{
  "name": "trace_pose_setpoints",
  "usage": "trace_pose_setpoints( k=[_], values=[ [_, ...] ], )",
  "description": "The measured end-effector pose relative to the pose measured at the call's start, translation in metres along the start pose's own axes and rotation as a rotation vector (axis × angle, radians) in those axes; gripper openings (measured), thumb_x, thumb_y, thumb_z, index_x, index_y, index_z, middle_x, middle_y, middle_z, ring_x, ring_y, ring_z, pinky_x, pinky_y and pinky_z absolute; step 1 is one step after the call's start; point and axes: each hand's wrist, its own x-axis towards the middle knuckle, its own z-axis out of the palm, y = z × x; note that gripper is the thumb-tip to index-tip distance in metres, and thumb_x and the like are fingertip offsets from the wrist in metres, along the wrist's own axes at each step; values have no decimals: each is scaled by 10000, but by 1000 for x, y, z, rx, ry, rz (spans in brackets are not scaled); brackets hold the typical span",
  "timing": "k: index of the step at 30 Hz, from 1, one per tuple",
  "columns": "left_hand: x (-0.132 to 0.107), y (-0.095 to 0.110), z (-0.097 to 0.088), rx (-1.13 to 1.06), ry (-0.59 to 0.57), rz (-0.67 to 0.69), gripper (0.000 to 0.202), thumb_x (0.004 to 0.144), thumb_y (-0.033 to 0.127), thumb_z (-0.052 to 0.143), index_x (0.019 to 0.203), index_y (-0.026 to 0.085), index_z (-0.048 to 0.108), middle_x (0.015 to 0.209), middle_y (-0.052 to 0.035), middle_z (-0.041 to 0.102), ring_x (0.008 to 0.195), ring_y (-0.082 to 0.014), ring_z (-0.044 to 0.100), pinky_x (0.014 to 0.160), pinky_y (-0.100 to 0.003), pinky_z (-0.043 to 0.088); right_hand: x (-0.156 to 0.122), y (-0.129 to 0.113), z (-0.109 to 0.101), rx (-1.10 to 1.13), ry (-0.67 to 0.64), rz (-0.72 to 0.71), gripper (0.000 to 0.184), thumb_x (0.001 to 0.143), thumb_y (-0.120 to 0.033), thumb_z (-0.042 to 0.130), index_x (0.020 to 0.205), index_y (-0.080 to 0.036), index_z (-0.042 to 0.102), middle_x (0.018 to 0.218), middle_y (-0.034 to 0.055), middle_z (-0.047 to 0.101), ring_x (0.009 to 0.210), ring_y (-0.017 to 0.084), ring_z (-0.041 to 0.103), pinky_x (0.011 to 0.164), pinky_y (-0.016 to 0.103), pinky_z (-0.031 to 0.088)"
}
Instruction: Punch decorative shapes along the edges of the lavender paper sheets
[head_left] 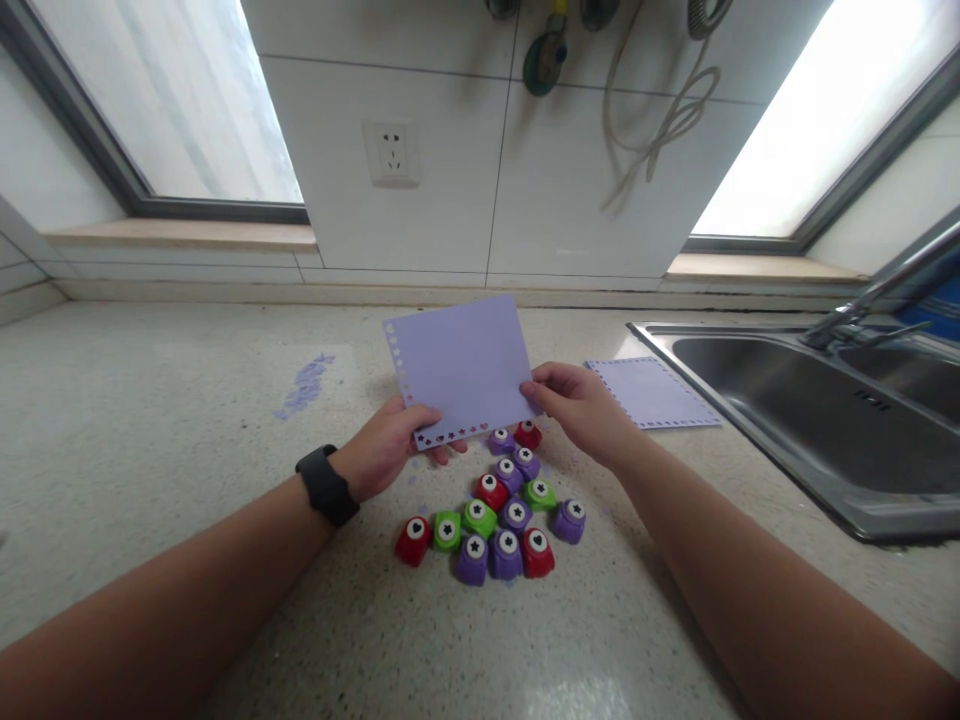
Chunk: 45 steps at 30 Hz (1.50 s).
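A sheet of lilac paper (461,365) is held up, tilted, above the counter. Small punched shapes, hearts and stars among them, run along its left edge and part of its bottom edge. My left hand (386,445) grips the lower left corner, thumb on top and fingers beneath. At the right edge, my right hand (574,400) pinches the sheet between thumb and fingers. Below the paper lie several craft punches in purple (507,554), red (413,541) and green (478,517), with white tops marked by dark shapes.
A stack of lilac paper with punched borders (652,392) lies right, beside the steel sink (750,400) and its faucet (840,320). Purple paper bits (306,386) are piled on the left of the speckled counter (150,430). A wall socket (391,153) and hanging cable (675,110) are behind.
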Motion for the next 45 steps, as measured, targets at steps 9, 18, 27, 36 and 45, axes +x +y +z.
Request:
trace_pose_setpoints(
  k=[9, 18, 27, 36, 45],
  values=[
    [-1, 1, -4, -31, -47, 3, 205, 884, 261, 644, 857, 72, 717, 972, -225, 799, 693, -204, 717, 533, -262, 513, 1, 1, 1, 85, 147, -64, 213, 843, -405, 709, 824, -195, 676, 716, -14, 604, 649, 135, 500, 649, 309, 406],
    [0, 5, -5, -143, -43, -44, 436, 957, 358, 453, 997, 32, 739, 1046, -258, 782, 702, -221, 710, 533, -284, 506, 3, 3, 0, 105, 228, -79, 199, 841, -394, 715, 835, -198, 684, 714, -12, 608, 653, 142, 510, 628, 301, 414],
    [-1, 1, -6, -34, -64, 32, 367, 899, 297, 564, 1131, 74, 742, 1056, -212, 789, 718, -201, 699, 542, -270, 489, 3, 4, 0, 126, 231, -104, 214, 863, -415, 700, 833, -205, 671, 693, -21, 580, 642, 140, 502, 625, 298, 425],
    [-4, 3, -1, 102, -110, 66, 274, 851, 208, 635, 1067, 102, 768, 1087, -195, 788, 706, -181, 682, 555, -270, 485, 3, 3, 2, 106, 206, -102, 221, 887, -423, 665, 842, -206, 665, 711, -20, 562, 652, 142, 487, 631, 303, 412],
    [-5, 1, -4, 98, -177, 75, 284, 905, 317, 603, 1033, 113, 754, 1121, -209, 765, 753, -206, 677, 573, -291, 496, 3, 3, 1, 104, 213, -107, 221, 898, -428, 644, 861, -210, 654, 715, -23, 551, 659, 145, 481, 632, 299, 407]
  ],
)
